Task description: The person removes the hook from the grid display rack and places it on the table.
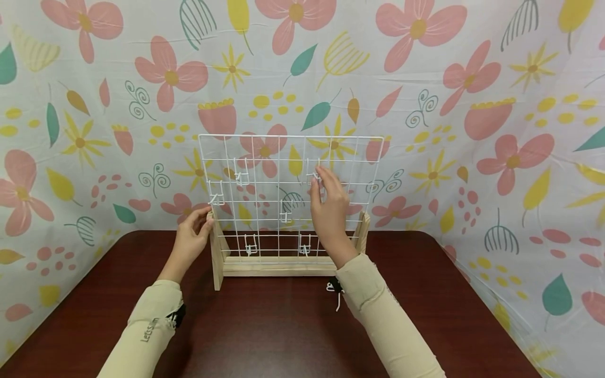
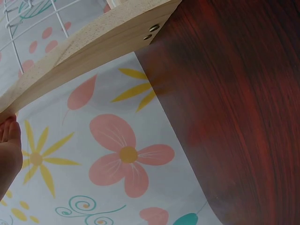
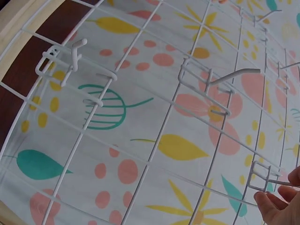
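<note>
A white wire grid panel (image 1: 279, 201) stands upright in a wooden stand (image 1: 279, 268). My left hand (image 1: 188, 239) grips the top of the stand's left wooden post (image 1: 216, 252); in the left wrist view only part of that hand (image 2: 9, 147) shows at the edge. At the grid's upper right, my right hand (image 1: 331, 210) pinches a white wire hook (image 3: 259, 177) that sits against the grid wires. Several more white hooks hang on the grid, among them an upper left hook (image 1: 241, 178), a middle hook (image 1: 285, 216) and a lower right hook (image 1: 304, 249).
The stand is on a dark red-brown wooden table (image 1: 274, 325). Behind it hangs a flower-patterned cloth (image 1: 302, 68). Small white bent pieces (image 1: 337, 302) show beside the right cuff, next to something black; what they are I cannot tell.
</note>
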`<state>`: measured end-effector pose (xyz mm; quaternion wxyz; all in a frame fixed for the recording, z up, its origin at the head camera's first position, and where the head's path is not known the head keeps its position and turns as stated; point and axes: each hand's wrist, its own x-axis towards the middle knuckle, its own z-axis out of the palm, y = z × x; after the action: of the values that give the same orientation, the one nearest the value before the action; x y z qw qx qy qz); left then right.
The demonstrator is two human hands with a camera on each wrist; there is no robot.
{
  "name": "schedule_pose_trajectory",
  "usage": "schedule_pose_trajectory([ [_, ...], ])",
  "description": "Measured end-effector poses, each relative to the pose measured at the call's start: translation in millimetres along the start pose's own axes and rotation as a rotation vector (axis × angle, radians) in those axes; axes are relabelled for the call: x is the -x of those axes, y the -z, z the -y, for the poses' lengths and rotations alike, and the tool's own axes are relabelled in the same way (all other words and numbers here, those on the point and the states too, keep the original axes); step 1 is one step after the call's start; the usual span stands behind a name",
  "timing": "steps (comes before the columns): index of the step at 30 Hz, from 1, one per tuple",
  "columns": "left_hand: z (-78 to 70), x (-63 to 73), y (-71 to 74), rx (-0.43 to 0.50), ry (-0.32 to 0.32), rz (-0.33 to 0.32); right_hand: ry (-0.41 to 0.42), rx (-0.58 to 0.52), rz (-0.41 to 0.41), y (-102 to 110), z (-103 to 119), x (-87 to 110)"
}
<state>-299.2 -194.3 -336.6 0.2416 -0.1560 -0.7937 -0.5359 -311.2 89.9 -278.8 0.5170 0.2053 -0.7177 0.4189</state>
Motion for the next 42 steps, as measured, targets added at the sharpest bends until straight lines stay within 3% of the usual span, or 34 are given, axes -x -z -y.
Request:
schedule_pose_trajectory([
  [13,0.1,0.2,-0.9,-0.009,-0.001,-0.001,0.004,0.040,-0.024,-2.9,-1.7,-4.5],
  [30,-2.1,2.2,-1.5,-0.017,-0.017,-0.004,0.071,0.045,-0.106,-1.3,3.4,-12.5],
  [42,1.9,-0.5,-1.9,-0.014,-0.020,-0.009,0.052,0.002,-0.086,8.3,3.5,-8.6],
])
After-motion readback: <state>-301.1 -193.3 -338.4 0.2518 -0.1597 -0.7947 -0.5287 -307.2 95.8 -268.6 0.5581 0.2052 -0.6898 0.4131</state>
